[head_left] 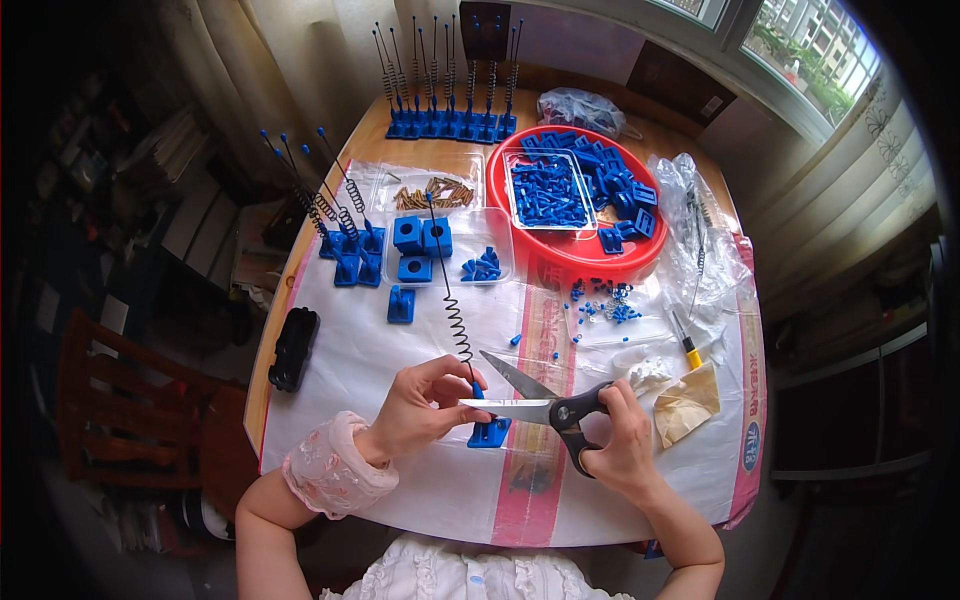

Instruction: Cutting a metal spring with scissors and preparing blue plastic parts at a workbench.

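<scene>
My left hand (412, 408) pinches the blue plastic stem (478, 389) of a spring-wire piece between thumb and fingers. From that stem a black coiled wire (457, 325) rises to a small blue tip, and a blue base (490, 433) shows below. In my right hand (622, 445) are black-handled scissors (530, 410), their blades spread. One blade crosses in front of the stem near my left fingers; whether it touches is hard to tell. The other blade points up, just right of the wire.
A red basin (640, 262) of blue parts stands at the back right. Clear trays (500, 275) hold blue blocks and brass screws (440, 194). Finished-looking spring pieces (450, 124) line the back. A black case (294, 350) lies left, a yellow-handled tool (690, 350) right.
</scene>
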Tool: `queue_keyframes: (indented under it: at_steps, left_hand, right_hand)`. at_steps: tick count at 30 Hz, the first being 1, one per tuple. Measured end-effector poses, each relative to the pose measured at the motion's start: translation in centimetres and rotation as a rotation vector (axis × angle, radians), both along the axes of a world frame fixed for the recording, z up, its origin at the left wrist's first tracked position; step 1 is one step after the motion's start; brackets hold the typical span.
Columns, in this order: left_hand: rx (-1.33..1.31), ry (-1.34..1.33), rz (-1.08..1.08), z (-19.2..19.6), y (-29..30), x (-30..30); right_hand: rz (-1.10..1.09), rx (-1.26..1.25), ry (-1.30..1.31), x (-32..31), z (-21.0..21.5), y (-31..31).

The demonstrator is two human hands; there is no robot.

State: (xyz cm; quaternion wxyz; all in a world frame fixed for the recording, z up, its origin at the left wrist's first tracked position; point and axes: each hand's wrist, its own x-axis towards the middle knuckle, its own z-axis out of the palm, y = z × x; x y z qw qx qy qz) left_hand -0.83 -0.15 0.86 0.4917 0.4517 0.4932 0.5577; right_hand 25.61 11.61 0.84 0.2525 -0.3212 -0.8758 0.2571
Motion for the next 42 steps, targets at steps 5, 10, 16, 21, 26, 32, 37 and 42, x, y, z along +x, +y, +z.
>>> queue_keyframes:
  at_steps: [5,10,16,21,26,32,37,42]
  left_hand:
    - [-0.05,-0.117,-0.022,0.1,0.1,0.1]
    - [-0.018,-0.232,-0.006,-0.4,0.0,0.3]
    - [0.003,-0.316,-0.003,-0.6,-0.1,0.5]
    - [-0.001,-0.311,0.011,-0.5,0.0,0.5]
    - [0.008,-0.206,0.026,-0.3,0.0,0.5]
    - [0.02,-0.115,0.079,0.0,-0.1,0.6]
    - [0.072,-0.126,0.065,-0.6,-0.1,0.5]
    - [0.203,-0.208,0.019,-2.3,-0.2,0.3]
  right_hand:
    - [-0.007,-0.021,0.013,0.0,-0.1,-0.1]
    - [0.002,-0.042,0.024,0.0,-0.5,-0.1]
    - [0.001,-0.068,0.043,-0.3,0.0,-0.3]
    - [0.005,-0.068,0.04,-0.1,-0.3,-0.2]
    - [0.009,-0.064,0.031,-0.1,-0.2,-0.2]
    - [0.018,-0.051,0.032,-0.1,-0.2,-0.1]
    - [0.012,-0.056,0.03,0.0,-0.4,-0.1]
    - [0.024,-0.065,0.032,0.0,-0.4,-0.2]
